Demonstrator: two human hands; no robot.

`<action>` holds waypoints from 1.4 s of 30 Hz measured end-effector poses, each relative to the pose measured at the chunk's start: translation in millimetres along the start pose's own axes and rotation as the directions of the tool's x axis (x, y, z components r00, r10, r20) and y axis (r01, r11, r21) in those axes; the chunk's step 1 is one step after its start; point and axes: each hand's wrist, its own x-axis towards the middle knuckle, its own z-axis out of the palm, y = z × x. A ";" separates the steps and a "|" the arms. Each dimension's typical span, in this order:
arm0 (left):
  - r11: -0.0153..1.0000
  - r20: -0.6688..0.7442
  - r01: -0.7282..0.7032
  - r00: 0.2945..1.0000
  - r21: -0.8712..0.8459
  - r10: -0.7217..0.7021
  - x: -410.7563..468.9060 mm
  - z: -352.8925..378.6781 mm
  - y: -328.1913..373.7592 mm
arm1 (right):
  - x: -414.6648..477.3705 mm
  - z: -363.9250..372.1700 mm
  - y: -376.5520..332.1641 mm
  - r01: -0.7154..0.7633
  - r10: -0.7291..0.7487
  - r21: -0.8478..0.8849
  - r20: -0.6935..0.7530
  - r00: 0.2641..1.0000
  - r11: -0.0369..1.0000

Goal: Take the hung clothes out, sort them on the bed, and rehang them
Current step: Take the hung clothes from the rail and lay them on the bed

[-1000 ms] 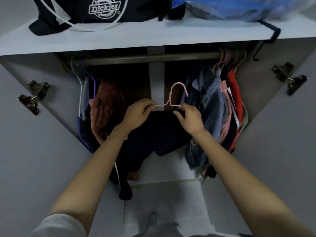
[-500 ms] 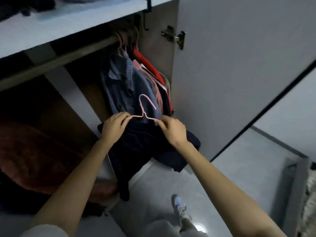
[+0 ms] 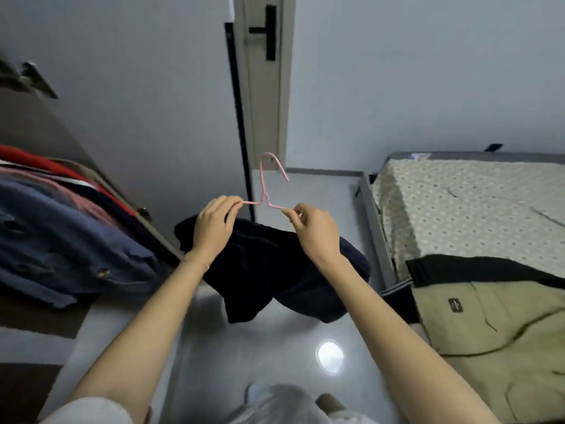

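Here, 2 hands (left (image 3: pixel 213 223), right (image 3: pixel 313 229)) grip pink hanger (image 3: pixel 265 191).

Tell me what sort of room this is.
Probably a bedroom: a bed with a dotted cover at right, hung clothes in a wardrobe at left, a door ahead.

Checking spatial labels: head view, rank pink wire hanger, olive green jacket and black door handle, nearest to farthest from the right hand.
1. Pink wire hanger: in the right hand's grip.
2. Olive green jacket: on bed, rightward.
3. Black door handle: far ahead.
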 end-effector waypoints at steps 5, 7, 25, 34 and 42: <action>0.984 0.116 -0.132 0.983 -0.117 0.145 37.5 94.4 105.3 | -18.6 -89.5 93.7 -0.179 0.178 0.008 -0.155 0.972 0.984; 0.969 0.151 -0.179 0.967 -0.169 0.205 47.1 130.6 149.6 | -27.7 -122.5 129.1 -0.244 0.233 -0.016 -0.236 0.943 0.970; 0.606 0.271 -0.453 0.608 -0.654 0.746 88.3 420.1 508.3 | -119.2 -360.6 371.4 -0.748 0.584 0.123 -0.710 0.393 0.652; 0.420 0.265 -0.378 0.398 -0.825 0.878 98.8 520.5 643.9 | -130.7 -437.3 445.9 -0.852 0.603 0.274 -0.796 0.059 0.445; 0.334 0.224 -0.321 0.335 -0.886 0.915 81.2 576.9 736.8 | -152.4 -501.0 499.9 -0.885 0.605 0.329 -0.793 -0.069 0.331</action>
